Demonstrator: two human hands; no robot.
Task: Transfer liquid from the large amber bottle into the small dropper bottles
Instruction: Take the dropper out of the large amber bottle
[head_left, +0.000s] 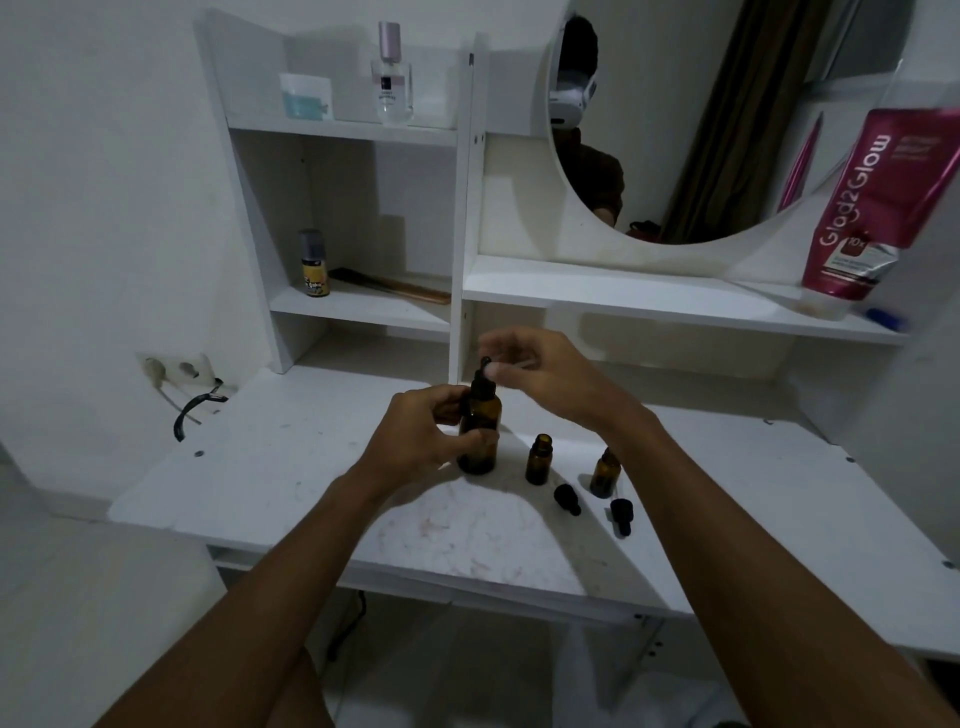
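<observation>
Two dropper caps (567, 499) lie loose; left hand (415, 436) fingers wrap the large amber bottle (479, 431), right hand (540, 374) pinching its dropper top (483, 375) — a slip could topple the open small dropper bottles (538, 460).

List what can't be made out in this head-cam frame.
- Liquid level in the large amber bottle: dark glass, dim light, and the left hand covers part of it.
- Right hand fingertips at the dropper cap: motion blur, grip unclear.
- Right small dropper bottle: neck partly behind the right forearm.
- Small bottles' contents: too dark.
- Perfume bottle label: too small.
</observation>
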